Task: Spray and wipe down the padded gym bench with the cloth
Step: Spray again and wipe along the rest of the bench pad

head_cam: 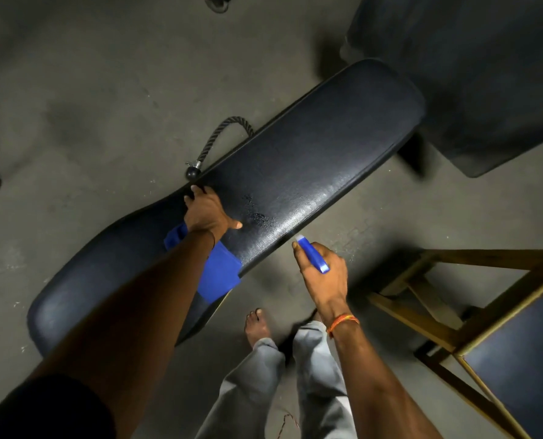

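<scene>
Padded bench [311,153]: black, textured, running diagonally from lower left to upper right across a grey floor [89,90]. Rope handle [219,141]: black, twisted, with a ball end, lying on the floor just beyond the bench's far edge. Left hand [208,212]: on the bench near its middle, fingers bent over the far edge in a hold on the padding, thumb stretched flat toward the right. Cloth [219,275]: blue, spread on the bench under the left wrist and forearm, one corner hanging over the near edge; whether the hand grips it cannot be told. Wet patch [259,215]: fine droplets on the padding just right of the thumb. Spray bottle [313,255]: blue with a white tip, held at the bench's near edge and pointed at the padding. Right hand [325,277]: fingers wrapped round the bottle, forefinger lying along its side. Wrist thread [343,323]: orange, on the right wrist. Wooden stool [422,315]: with a blue seat, on the floor at far right.
</scene>
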Demonstrator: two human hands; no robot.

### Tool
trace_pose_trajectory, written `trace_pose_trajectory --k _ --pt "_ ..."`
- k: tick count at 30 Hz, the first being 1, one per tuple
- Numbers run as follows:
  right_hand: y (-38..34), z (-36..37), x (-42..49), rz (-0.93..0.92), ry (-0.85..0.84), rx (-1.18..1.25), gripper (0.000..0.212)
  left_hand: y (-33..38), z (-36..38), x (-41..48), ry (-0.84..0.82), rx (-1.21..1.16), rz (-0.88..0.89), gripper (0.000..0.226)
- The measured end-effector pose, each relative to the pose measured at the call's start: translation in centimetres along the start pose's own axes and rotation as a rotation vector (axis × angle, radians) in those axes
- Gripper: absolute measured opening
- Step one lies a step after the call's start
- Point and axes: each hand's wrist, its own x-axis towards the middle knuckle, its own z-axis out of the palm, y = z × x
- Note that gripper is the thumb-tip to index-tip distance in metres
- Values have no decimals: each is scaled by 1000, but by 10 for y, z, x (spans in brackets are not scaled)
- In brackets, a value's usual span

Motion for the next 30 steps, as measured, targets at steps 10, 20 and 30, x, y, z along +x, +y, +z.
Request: trace_pose_trajectory --k 10,20,30 --pt "-25 -13 26 -124 -24 -64 50 5 -4 -3 -3 -9 -6 123" --pt "-12 -42 40 -5 256 179 49 12 -3 7 -40 -58 -89 128" --pt "10 -44 42 -13 47 -12 48 70 0 41 30 -340 -34 131"
